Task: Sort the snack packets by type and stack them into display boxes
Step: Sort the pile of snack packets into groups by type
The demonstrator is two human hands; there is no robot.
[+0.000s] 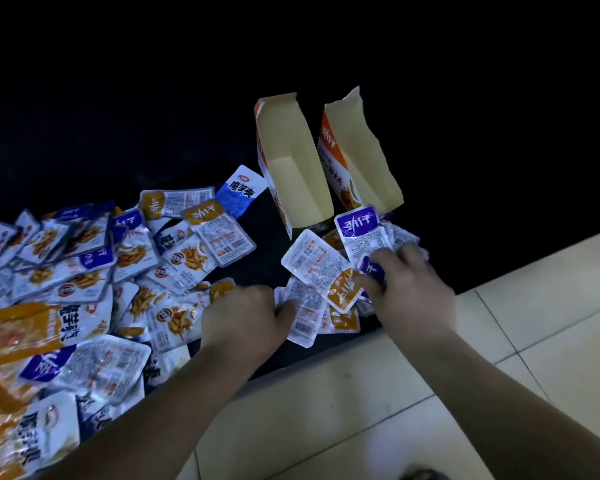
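Two open display boxes stand on a dark mat: the left box (291,168) and the right box (355,157), both empty inside as far as I can see. In front of them lies a small heap of packets, among them a purple-topped packet (359,230) and an orange-tipped packet (321,268). My right hand (406,282) pinches a small purple-labelled packet (371,268) on that heap. My left hand (246,313) has curled fingers on the white packets (303,317) at the heap's left edge.
A large pile of mixed snack packets (84,271) covers the mat on the left, with a blue packet (241,190) at its far end and big orange bags (11,341) at the near left. Pale floor tiles (430,375) lie in front of the mat.
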